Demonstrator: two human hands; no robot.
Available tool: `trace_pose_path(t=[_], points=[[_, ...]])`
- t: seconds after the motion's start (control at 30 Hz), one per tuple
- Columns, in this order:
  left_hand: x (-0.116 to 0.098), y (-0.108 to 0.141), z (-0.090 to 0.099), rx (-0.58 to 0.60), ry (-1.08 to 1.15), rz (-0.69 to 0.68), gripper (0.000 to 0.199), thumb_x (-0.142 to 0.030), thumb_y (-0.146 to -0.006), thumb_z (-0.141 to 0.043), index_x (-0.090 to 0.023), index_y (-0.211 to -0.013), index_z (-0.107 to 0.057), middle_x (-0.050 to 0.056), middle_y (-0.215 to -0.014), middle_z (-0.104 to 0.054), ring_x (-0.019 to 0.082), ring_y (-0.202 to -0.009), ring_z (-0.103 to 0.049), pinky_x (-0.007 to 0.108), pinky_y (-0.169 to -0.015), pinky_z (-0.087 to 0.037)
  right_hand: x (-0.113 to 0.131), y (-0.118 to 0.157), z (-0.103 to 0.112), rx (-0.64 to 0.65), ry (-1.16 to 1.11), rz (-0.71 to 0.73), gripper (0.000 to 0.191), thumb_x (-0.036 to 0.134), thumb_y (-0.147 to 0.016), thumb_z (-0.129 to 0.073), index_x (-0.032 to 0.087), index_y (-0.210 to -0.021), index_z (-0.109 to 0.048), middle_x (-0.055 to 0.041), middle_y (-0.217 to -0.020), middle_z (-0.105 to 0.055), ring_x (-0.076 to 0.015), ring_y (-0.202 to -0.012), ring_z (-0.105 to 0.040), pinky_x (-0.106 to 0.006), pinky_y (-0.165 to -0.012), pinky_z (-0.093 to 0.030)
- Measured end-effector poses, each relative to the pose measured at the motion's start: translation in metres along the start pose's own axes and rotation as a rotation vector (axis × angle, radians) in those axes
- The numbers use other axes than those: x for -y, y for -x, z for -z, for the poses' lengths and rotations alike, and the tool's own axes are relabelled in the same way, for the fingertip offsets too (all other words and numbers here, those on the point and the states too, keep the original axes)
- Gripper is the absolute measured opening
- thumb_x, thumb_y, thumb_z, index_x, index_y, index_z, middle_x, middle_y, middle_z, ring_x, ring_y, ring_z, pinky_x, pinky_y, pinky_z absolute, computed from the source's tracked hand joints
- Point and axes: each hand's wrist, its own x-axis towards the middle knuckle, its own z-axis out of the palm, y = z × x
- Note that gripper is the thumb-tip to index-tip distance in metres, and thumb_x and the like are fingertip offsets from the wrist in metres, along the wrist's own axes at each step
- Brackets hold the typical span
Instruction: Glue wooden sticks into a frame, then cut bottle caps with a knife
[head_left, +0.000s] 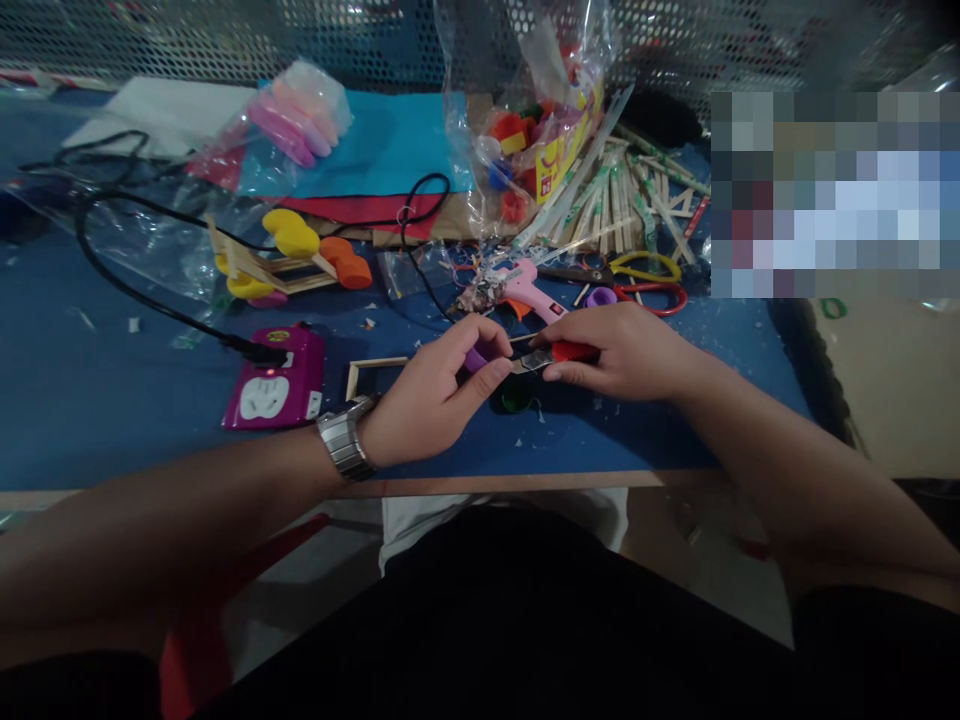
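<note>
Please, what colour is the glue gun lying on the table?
The glue gun is pink, seen best in the head view.

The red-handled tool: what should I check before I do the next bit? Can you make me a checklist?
1. Red-handled tool held in the right hand: ok.
2. Left hand's fingertips well away from the tool's metal end: not ok, they are right beside it.
3. Left hand has a firm grip on something: cannot tell, too small to see.
4. Pink glue gun well away from the hands: not ok, it lies just beyond them.
5. Glue gun cool: cannot tell.
</note>
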Motion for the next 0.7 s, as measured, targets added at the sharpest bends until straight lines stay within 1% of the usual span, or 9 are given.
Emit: trace_pose_path(t=[0.17,0.27,0.4,0.57,0.63,0.7], points=[[0.0009,0.0007,-0.0003,0.006,-0.033,-0.001,0.014,-0.034,-0.109,-0.056,-0.021,-0.114,-0.059,0.004,-0.103,-0.066,0.017,-0.089,-0.061,0.032,-0.083,-0.054,0.0002,0.0006,-0.0006,-0.008,0.012,0.007,0.061,0.07,-0.106,-0.055,0.018,-0.126,-0.079,-0.0122,-0.113,-0.085,-0.0301,-0.103,-0.08,-0.036,-0.083,-0.053],[0.0019,0.0022,-0.0002,0.0,-0.029,0.013,0.014,-0.033,-0.109,-0.055,-0.022,-0.117,-0.058,0.005,-0.105,-0.065,0.018,-0.091,-0.06,0.033,-0.082,-0.054,0.0001,0.0006,-0.0006,-0.015,0.006,0.008,0.061,0.069,-0.106,-0.054,0.017,-0.127,-0.079,-0.0124,-0.113,-0.085,-0.0302,-0.104,-0.08,-0.036,-0.083,-0.053],[0.0024,0.004,-0.0002,-0.009,0.003,0.014,0.016,-0.025,-0.105,-0.055,-0.023,-0.121,-0.054,0.005,-0.11,-0.062,0.019,-0.096,-0.058,0.035,-0.086,-0.054,-0.0009,0.0003,-0.0002,-0.035,-0.019,-0.002,0.06,0.07,-0.106,-0.054,0.019,-0.124,-0.08,-0.0116,-0.111,-0.085,-0.0289,-0.102,-0.08,-0.035,-0.083,-0.053],[0.0031,0.0045,-0.0025,-0.02,0.046,0.013,0.025,-0.013,-0.095,-0.059,-0.023,-0.116,-0.049,0.003,-0.105,-0.055,0.017,-0.088,-0.053,0.034,-0.083,-0.051,-0.0016,-0.0001,-0.0001,-0.043,-0.025,0.017,0.057,0.069,-0.106,-0.055,0.02,-0.121,-0.08,-0.0117,-0.108,-0.085,-0.0283,-0.1,-0.079,-0.035,-0.082,-0.052],[0.0036,0.0042,-0.004,-0.024,0.062,0.023,0.024,-0.011,-0.096,-0.057,-0.023,-0.116,-0.049,0.003,-0.106,-0.057,0.017,-0.091,-0.055,0.034,-0.085,-0.052,-0.0017,0.0,-0.0001,-0.044,-0.027,0.024,0.057,0.07,-0.106,-0.054,0.02,-0.117,-0.08,-0.0106,-0.106,-0.085,-0.0268,-0.096,-0.079,-0.033,-0.08,-0.051],[0.0039,0.0038,-0.0051,-0.02,0.077,0.039,0.025,-0.012,-0.099,-0.056,-0.022,-0.121,-0.05,0.004,-0.109,-0.059,0.017,-0.095,-0.058,0.034,-0.088,-0.053,-0.0018,0.0003,0.0,-0.039,-0.026,0.034,0.058,0.071,-0.106,-0.053,0.02,-0.114,-0.08,-0.0097,-0.103,-0.084,-0.0256,-0.092,-0.079,-0.032,-0.077,-0.049]])
